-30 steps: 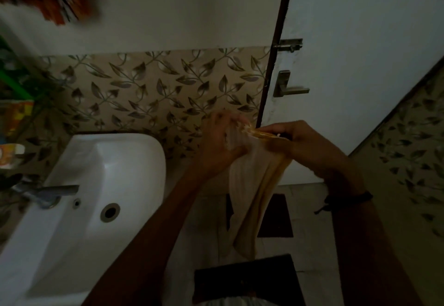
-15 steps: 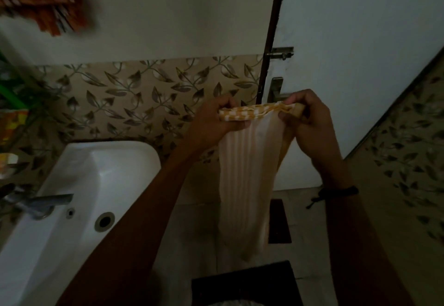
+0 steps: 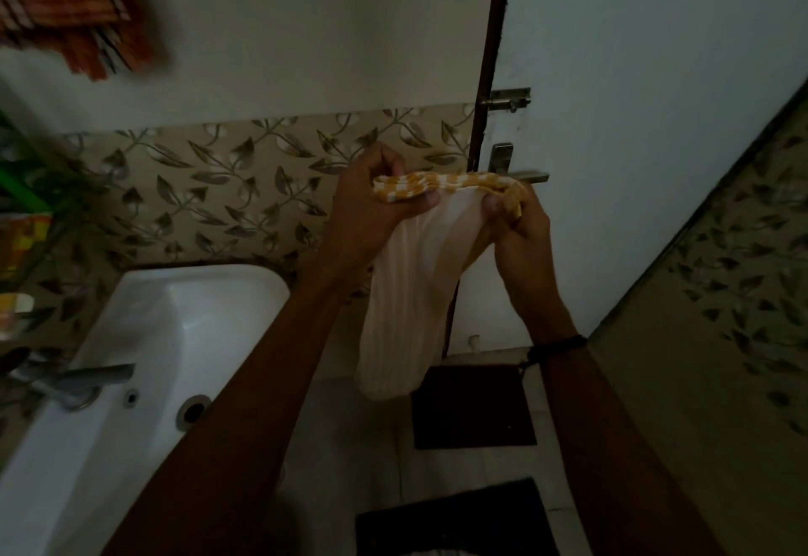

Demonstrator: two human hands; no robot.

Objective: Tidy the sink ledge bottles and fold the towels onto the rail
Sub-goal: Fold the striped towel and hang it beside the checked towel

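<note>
The pale cream ribbed towel with an orange-and-white checked border [image 3: 411,293] hangs in the air in front of the white door, its checked top edge stretched roughly level and its length dropping straight down toward the floor. The left hand [image 3: 371,206] pinches the left end and the right hand [image 3: 518,223] the right end, both closed on the border. The blurred orange striped cloth [image 3: 74,9] hangs high at upper left above the white ceramic sink [image 3: 144,337], so the left hand is likely nearer any rail there; no rail shows.

We see a dim bathroom: a pale wall [image 3: 306,31] above a band of leaf-patterned tiles [image 3: 210,188], a white door [image 3: 656,118] with a metal handle [image 3: 516,168], a white sink [image 3: 144,337], and dark mats [image 3: 474,407] on the light floor.
</note>
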